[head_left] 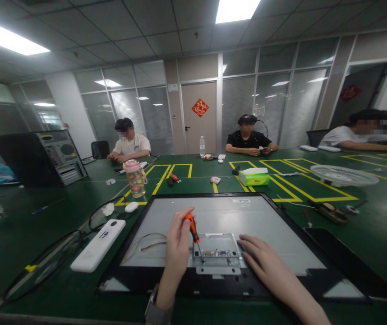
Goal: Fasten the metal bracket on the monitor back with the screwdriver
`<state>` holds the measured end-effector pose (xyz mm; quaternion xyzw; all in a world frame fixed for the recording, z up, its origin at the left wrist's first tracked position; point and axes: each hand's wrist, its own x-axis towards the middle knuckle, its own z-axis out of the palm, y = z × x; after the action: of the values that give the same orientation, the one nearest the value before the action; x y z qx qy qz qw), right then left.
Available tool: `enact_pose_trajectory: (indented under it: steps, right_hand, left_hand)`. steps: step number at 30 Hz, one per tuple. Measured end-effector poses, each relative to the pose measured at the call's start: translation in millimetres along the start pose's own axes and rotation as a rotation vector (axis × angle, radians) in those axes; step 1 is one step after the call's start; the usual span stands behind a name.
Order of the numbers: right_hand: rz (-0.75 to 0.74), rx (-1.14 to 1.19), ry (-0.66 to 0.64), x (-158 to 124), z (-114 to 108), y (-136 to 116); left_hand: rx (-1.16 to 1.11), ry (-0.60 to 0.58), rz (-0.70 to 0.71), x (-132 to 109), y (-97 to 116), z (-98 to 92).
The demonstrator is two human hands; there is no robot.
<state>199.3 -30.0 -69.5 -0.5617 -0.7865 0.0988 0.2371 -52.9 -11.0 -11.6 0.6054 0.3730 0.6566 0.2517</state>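
A monitor panel (281, 239) lies face down on the green table, its metal back showing. Near its front edge sits a small metal bracket (218, 262) with connector ports. My left hand (177, 250) is closed round an orange-handled screwdriver (192, 228), whose tip points down at the bracket's left side. My right hand (261, 262) rests flat on the panel just right of the bracket, fingers stretched out. Thin coloured wires (146, 243) loop over the panel to the left of my left hand.
A white power bank (97, 246) and black cables (51, 257) lie left of the panel. Further back stand a pink-lidded bottle (135, 178), a green tissue box (254, 177), a fan grille (344, 175) and a computer case (44, 158). Three people sit at the table's far side.
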Motion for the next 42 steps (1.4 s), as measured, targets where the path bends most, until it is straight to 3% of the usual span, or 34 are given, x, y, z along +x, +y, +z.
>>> enact_pose_trajectory:
  steps: [21,25,30,34,39,42]
  right_hand:
    - [-0.011,-0.004,0.022,0.3,1.4,2.7]
    - [-0.014,-0.013,0.018,0.6,1.7,2.8]
    - [-0.010,-0.025,-0.014,1.5,0.3,1.3]
    - [-0.009,-0.023,-0.007,1.0,-0.9,-0.1]
    - [0.000,-0.009,0.008,-0.3,-1.2,-0.6]
    - [-0.005,-0.006,0.014,-0.5,-0.9,0.3]
  left_hand:
    - [-0.078,0.004,0.047,-2.1,-0.4,0.5]
    - [-0.121,0.001,-0.044,-2.8,-0.4,1.1]
    - [-0.065,0.006,0.014,-2.5,0.0,1.4]
    - [-0.133,-0.013,-0.051,-2.7,-0.7,1.2]
    - [-0.073,0.004,0.039,-2.3,-1.3,2.2]
    - [-0.143,0.027,-0.032,-3.2,-4.0,3.4]
